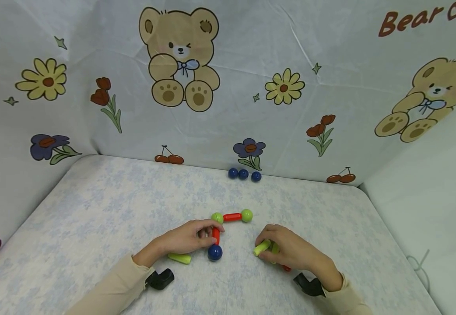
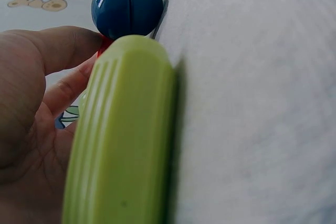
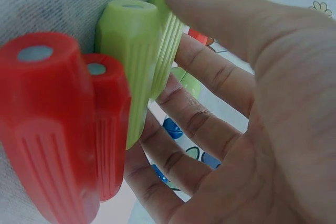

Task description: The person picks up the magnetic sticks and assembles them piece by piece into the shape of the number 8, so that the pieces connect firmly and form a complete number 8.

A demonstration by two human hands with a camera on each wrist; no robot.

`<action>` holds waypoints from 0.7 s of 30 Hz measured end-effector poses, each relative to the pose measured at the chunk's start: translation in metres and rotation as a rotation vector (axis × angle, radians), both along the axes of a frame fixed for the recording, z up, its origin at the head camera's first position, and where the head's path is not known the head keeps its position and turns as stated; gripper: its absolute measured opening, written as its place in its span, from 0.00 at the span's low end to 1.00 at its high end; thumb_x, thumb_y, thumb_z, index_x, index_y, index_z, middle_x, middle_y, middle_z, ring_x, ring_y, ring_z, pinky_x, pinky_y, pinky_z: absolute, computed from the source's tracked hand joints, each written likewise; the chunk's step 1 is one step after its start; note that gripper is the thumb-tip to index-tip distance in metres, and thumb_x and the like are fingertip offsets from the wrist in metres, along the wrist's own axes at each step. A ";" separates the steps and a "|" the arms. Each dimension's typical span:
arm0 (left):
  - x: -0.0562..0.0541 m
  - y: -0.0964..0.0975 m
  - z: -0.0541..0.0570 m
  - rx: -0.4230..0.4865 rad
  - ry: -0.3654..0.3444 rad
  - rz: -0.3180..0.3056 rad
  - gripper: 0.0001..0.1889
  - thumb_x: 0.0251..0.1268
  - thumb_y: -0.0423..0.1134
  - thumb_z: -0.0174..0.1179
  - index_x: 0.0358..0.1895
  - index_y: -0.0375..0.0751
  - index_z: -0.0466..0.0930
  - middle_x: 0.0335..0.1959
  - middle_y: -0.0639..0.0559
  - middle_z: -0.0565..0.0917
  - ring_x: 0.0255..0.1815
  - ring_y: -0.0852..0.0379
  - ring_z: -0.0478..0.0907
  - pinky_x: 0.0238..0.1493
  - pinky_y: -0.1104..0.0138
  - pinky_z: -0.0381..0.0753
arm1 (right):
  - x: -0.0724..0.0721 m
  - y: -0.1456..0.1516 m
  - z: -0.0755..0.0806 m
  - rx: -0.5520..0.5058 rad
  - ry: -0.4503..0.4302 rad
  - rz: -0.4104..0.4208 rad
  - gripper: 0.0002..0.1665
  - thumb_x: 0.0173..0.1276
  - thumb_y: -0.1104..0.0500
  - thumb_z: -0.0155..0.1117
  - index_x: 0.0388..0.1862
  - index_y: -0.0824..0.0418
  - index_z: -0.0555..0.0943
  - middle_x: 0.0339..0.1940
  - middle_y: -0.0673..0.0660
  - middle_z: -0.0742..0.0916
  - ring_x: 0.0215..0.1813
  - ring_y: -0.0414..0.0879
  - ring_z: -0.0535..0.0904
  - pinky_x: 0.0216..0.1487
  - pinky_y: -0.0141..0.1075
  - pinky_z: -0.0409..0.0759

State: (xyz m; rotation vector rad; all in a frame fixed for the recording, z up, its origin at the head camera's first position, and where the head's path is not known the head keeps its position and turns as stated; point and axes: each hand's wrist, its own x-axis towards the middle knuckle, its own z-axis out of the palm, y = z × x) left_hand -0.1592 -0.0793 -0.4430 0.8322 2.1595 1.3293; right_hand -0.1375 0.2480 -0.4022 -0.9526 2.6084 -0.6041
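My left hand (image 1: 184, 238) grips a red rod (image 1: 216, 235) between thumb and fingers. This rod joins a blue ball (image 1: 215, 252) at the near end and a green ball (image 1: 217, 217) at the far end. From that green ball a second red rod (image 1: 232, 217) runs right to another green ball (image 1: 247, 215). My right hand (image 1: 291, 247) pinches a light green rod (image 1: 262, 247) with thumb and fingertips. Beside it, in the right wrist view, are a second green rod (image 3: 123, 51) and two red rods (image 3: 47, 119) with grey end discs.
A loose green rod (image 1: 180, 258) lies under the left wrist, large in the left wrist view. Three blue balls (image 1: 243, 174) sit at the table's back edge, against the bear-printed backdrop (image 1: 228, 131). Black wrist straps (image 1: 160, 279) show at both sleeves.
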 end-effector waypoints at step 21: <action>0.000 0.001 0.001 -0.008 -0.007 0.005 0.16 0.78 0.41 0.58 0.64 0.46 0.79 0.41 0.54 0.78 0.37 0.58 0.72 0.41 0.68 0.72 | 0.000 -0.003 0.001 -0.044 -0.002 0.012 0.11 0.78 0.53 0.62 0.55 0.52 0.84 0.47 0.44 0.84 0.45 0.34 0.77 0.49 0.36 0.80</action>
